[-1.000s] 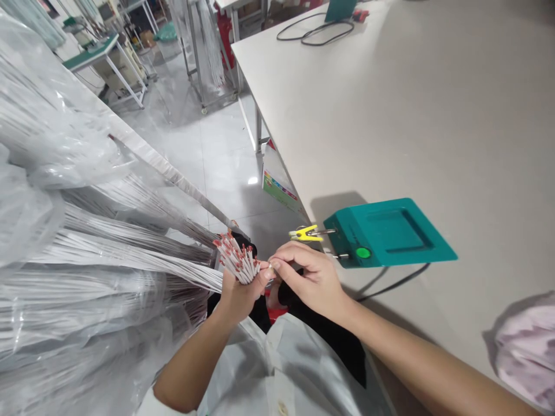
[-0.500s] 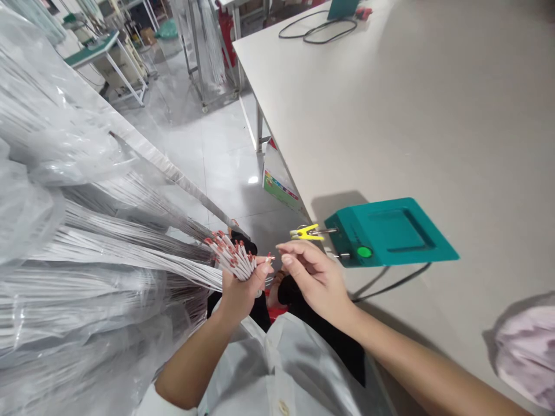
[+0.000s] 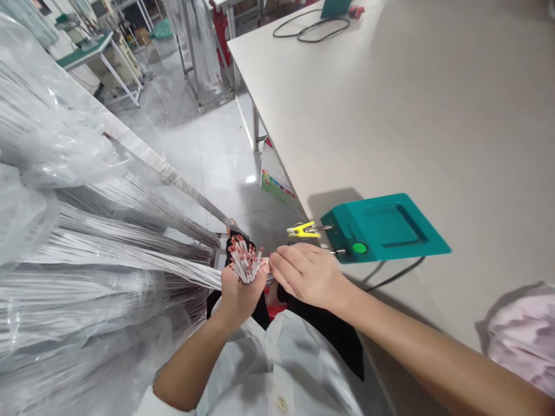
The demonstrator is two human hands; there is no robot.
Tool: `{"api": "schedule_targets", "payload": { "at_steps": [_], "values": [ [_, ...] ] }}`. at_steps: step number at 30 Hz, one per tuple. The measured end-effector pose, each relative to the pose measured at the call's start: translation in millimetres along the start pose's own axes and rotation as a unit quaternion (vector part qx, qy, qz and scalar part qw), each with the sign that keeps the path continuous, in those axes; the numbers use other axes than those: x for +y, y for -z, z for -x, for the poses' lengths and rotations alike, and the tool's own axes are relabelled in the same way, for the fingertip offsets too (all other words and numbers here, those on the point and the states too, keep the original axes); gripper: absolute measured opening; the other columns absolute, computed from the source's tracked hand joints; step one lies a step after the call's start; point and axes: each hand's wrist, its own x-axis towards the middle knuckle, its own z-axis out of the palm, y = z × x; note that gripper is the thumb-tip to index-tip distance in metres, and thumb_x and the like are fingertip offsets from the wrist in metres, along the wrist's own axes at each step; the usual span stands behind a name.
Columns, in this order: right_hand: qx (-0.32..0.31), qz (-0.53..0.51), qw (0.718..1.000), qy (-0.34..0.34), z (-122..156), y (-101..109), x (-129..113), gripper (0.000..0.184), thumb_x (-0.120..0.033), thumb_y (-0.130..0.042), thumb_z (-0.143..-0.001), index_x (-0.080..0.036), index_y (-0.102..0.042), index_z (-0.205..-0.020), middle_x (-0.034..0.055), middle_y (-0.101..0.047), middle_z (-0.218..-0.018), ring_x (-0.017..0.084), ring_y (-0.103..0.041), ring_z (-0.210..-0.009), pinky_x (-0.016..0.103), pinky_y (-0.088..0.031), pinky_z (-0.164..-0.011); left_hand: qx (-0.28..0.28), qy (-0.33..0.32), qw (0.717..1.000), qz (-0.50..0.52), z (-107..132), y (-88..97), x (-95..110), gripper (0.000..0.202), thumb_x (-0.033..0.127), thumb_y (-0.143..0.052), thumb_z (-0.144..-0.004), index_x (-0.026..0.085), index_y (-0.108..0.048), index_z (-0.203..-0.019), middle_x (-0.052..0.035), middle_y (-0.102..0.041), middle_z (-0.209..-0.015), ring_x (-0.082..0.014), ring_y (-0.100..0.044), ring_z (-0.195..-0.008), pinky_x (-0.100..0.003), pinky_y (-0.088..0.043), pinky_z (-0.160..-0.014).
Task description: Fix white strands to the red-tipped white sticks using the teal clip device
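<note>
My left hand (image 3: pixel 240 301) is wrapped round a bundle of thin white wires (image 3: pixel 246 263) with reddish ends that point up and away. The bundle's long tails run off to the left. My right hand (image 3: pixel 309 276) meets the left thumb, its fingers pinched together on the end of one wire; the fingertips largely hide that end. Just beyond the right hand lies a teal tester box (image 3: pixel 373 225) with a lit green button (image 3: pixel 359 248). A yellow clip (image 3: pixel 303 230) sits on a metal prong of the box and overhangs the table edge.
More white wires in clear plastic (image 3: pixel 87 277) hang on a rack along the left. The pale table (image 3: pixel 411 115) spreads over the right, with a black cable (image 3: pixel 312 36) at its far end. Pink cloth (image 3: pixel 522 341) lies at lower right. A printed carton (image 3: pixel 277 185) stands beneath the table edge.
My right hand has moved left to the left thumb, and its fingers have closed on the wire end. The bundle in my left hand has tipped more upright.
</note>
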Motion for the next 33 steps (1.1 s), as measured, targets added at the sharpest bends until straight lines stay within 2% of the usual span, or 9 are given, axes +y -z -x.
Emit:
{"api": "schedule_targets", "payload": {
  "at_steps": [3,5,9,12,17,20,23,27,33],
  "values": [
    [-0.033,-0.138,0.979,-0.148,-2.4,-1.2,-6.0,0.014,-0.015,-0.049,-0.082,-0.015,-0.060,-0.073,0.0055,-0.062,-0.068,0.014,-0.058,-0.060,0.025,-0.046,-0.056,0.051,-0.024,0.998,-0.022,0.4,-4.1,-9.5,0.010,0.023,-0.055,-0.077,0.016,-0.061,-0.072,-0.0029,-0.065,-0.070,-0.0141,-0.059,-0.066,-0.024,-0.047,-0.064],
    [-0.049,-0.263,0.918,-0.294,-4.3,-0.4,-12.5,0.020,-0.018,-0.045,-0.084,-0.018,-0.055,-0.066,0.0032,-0.059,-0.064,0.012,-0.055,-0.057,0.024,-0.044,-0.053,0.062,-0.043,0.996,-0.040,-0.1,-5.1,-13.4,0.009,0.022,-0.057,-0.076,0.016,-0.062,-0.073,-0.0039,-0.067,-0.071,-0.0157,-0.062,-0.069,-0.026,-0.049,-0.067],
    [-0.073,-0.450,0.738,-0.497,-5.8,3.9,-22.0,0.019,-0.031,-0.049,-0.083,-0.020,-0.054,-0.068,-0.0014,-0.053,-0.054,0.012,-0.052,-0.052,0.023,-0.040,-0.048,0.063,-0.084,0.992,-0.070,-2.2,-2.9,-16.0,0.005,0.021,-0.060,-0.074,0.018,-0.065,-0.073,-0.0051,-0.069,-0.071,-0.0176,-0.065,-0.068,-0.028,-0.051,-0.066],
    [-0.083,-0.556,0.602,-0.567,-6.9,8.2,-22.5,0.018,-0.035,-0.057,-0.075,-0.018,-0.056,-0.068,-0.0059,-0.044,-0.044,0.009,-0.043,-0.042,0.021,-0.033,-0.042,0.053,-0.134,0.986,-0.079,-2.8,1.2,-17.2,0.006,0.022,-0.061,-0.074,0.019,-0.065,-0.076,-0.0050,-0.069,-0.072,-0.0173,-0.065,-0.067,-0.028,-0.053,-0.064],
    [-0.103,-0.687,0.318,-0.645,-10.4,14.9,-14.4,0.018,-0.026,-0.068,-0.056,-0.016,-0.053,-0.057,-0.0107,-0.037,-0.040,0.002,-0.027,-0.032,0.018,-0.026,-0.034,0.022,-0.256,0.960,-0.115,0.3,9.7,-25.3,0.008,0.019,-0.061,-0.075,0.019,-0.066,-0.082,-0.0055,-0.070,-0.079,-0.0162,-0.066,-0.073,-0.028,-0.054,-0.069],
    [-0.142,-0.706,0.254,-0.646,-5.0,13.0,-7.1,0.018,-0.025,-0.068,-0.053,-0.015,-0.053,-0.055,-0.0090,-0.043,-0.044,0.001,-0.030,-0.030,0.017,-0.026,-0.031,-0.007,-0.304,0.946,-0.116,2.8,9.8,-30.2,0.019,0.019,-0.065,-0.072,0.019,-0.065,-0.091,-0.0065,-0.070,-0.084,-0.0175,-0.066,-0.079,-0.029,-0.054,-0.074],
    [-0.176,-0.674,0.322,-0.642,6.1,7.3,-2.2,0.018,-0.030,-0.066,-0.057,-0.015,-0.055,-0.057,-0.0083,-0.042,-0.045,0.004,-0.037,-0.030,0.019,-0.031,-0.032,-0.016,-0.219,0.969,-0.116,4.0,2.5,-28.7,0.013,0.016,-0.064,-0.071,0.019,-0.066,-0.084,-0.0069,-0.071,-0.080,-0.0180,-0.067,-0.075,-0.029,-0.054,-0.072],
    [-0.124,-0.552,0.549,-0.616,17.2,5.0,-3.6,0.023,-0.038,-0.057,-0.074,-0.015,-0.061,-0.075,-0.0045,-0.050,-0.057,0.006,-0.046,-0.039,0.020,-0.038,-0.039,0.036,-0.058,0.994,-0.082,3.6,-9.3,-20.2,0.006,0.019,-0.058,-0.075,0.017,-0.065,-0.077,-0.0043,-0.070,-0.071,-0.0161,-0.065,-0.063,-0.028,-0.053,-0.062],
    [-0.077,-0.381,0.847,-0.363,19.6,11.0,-9.9,0.019,-0.024,-0.047,-0.086,-0.017,-0.063,-0.081,0.0045,-0.062,-0.073,0.012,-0.058,-0.065,0.024,-0.047,-0.060,0.041,-0.011,0.996,-0.078,4.7,-12.6,-15.7,0.005,0.023,-0.063,-0.071,0.018,-0.065,-0.071,-0.0022,-0.068,-0.064,-0.0171,-0.063,-0.060,-0.027,-0.051,-0.058]
  ]
}}
